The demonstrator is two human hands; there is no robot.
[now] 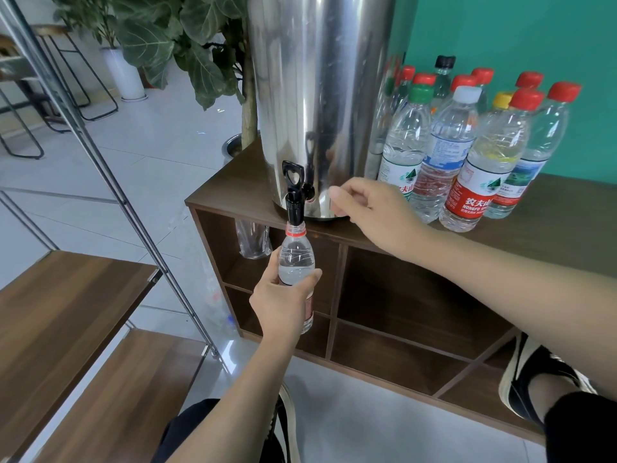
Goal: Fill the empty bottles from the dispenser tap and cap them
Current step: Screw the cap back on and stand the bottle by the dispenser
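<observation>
A tall steel dispenser (317, 95) stands on the brown cabinet top (551, 228), its black tap (294, 195) over the front edge. My left hand (283, 302) grips a clear uncapped bottle (295, 262) upright, its mouth right under the tap spout. Water reaches up to the bottle's shoulder. My right hand (370, 208) hovers just right of the tap beside the dispenser's base, fingers loosely curled; whether it holds a cap I cannot tell. Several capped bottles (467, 152) stand to the right of the dispenser.
The cabinet has open cubbies (400, 295); a clear plastic bag (253, 242) hangs in the top left one. A wooden shelf with metal rods (66, 312) stands at the left. A potted plant (187, 45) is behind the dispenser. My shoe (534, 379) rests at the right.
</observation>
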